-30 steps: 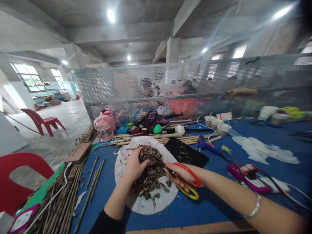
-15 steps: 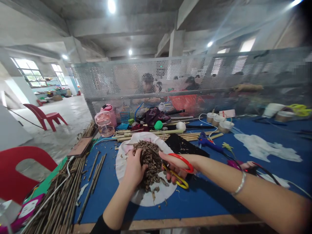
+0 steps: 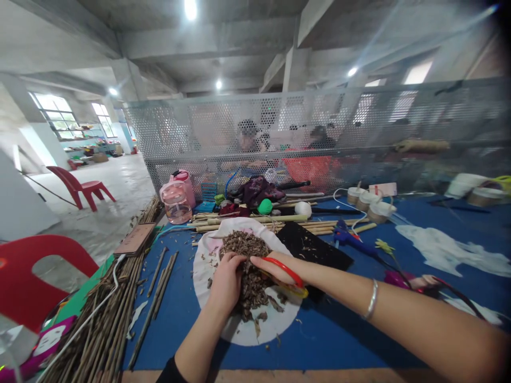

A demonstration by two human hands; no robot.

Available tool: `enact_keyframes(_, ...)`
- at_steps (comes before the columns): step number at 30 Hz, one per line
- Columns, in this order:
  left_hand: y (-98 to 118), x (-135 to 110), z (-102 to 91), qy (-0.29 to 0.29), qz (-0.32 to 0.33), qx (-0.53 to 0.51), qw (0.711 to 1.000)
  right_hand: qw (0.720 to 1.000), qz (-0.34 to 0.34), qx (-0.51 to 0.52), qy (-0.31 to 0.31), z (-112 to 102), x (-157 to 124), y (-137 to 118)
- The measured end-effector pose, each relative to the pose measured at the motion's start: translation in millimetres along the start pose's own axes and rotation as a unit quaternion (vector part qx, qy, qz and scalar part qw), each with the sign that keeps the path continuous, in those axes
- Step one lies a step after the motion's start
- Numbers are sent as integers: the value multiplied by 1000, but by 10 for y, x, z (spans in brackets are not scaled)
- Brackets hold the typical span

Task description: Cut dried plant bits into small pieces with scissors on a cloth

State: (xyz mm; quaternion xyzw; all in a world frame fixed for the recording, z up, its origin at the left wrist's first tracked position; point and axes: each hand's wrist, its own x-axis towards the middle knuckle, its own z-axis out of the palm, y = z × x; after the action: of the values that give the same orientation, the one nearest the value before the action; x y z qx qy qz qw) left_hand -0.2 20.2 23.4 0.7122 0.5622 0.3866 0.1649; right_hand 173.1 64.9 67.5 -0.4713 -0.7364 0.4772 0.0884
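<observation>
A heap of brown dried plant scraps (image 3: 252,304) lies on a round white cloth (image 3: 275,330) on the blue tabletop. Over the heap's left side, my left hand (image 3: 224,282) has its fingers bent together; whatever lies in them is hidden. My right hand (image 3: 277,270) grips scissors (image 3: 294,276) with one red and one yellow handle loop. Its fingertips meet those of my left hand above the scraps. The scissor blades are hidden by the hands, so how far they are apart cannot be seen.
Thin sticks (image 3: 107,298) lie bundled at the left, with a phone (image 3: 134,239) on top. Behind the cloth are bamboo stalks (image 3: 267,219), a pink bottle (image 3: 176,205) and a green ball (image 3: 264,206). A blue glue gun (image 3: 349,235) and black cloth (image 3: 315,244) sit right. A perforated screen (image 3: 191,127) stands behind.
My right hand has moved left and turned with the scissors, bringing its fingertips to my left hand. The left fingers have drawn toward the right hand. The view has shifted slightly.
</observation>
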Motion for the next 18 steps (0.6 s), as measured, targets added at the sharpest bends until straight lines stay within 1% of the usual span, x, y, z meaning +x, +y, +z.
enact_keyframes(2, -11, 7, -4, 7, -6, 2, 1000, 994, -50, -89, 42, 46, 4, 56)
enact_keyframes(3, -19, 11, -3, 12, -9, 4, 1000, 991, -68, -101, 50, 59, -6, 72)
enact_keyframes(5, -33, 19, 1, 17, -14, 7, 1000, 990, -76, -102, 54, 60, -51, 83)
enact_keyframes(7, -42, 27, -4, 17, -18, 5, 1000, 996, -37, -75, 34, 29, -126, 74)
enact_keyframes(9, -43, 23, -29, 9, -18, -2, 1000, 999, 50, -8, 0, -26, -222, 59)
enact_keyframes(11, -38, -6, -77, 8, -13, -8, 1000, 986, 134, 85, -48, -87, -327, 52)
enact_keyframes(12, -35, -32, -106, 12, -13, -9, 1000, 977, 159, 124, -69, -116, -380, 54)
enact_keyframes(13, -33, -64, -135, 19, -17, -7, 1000, 970, 170, 155, -82, -143, -433, 59)
enact_keyframes(15, -33, -135, -182, 36, -33, 8, 999, 963, 171, 182, -103, -182, -533, 79)
enact_keyframes(18, -29, -205, -193, 54, -75, 45, 995, 964, 158, 174, -122, -199, -644, 96)
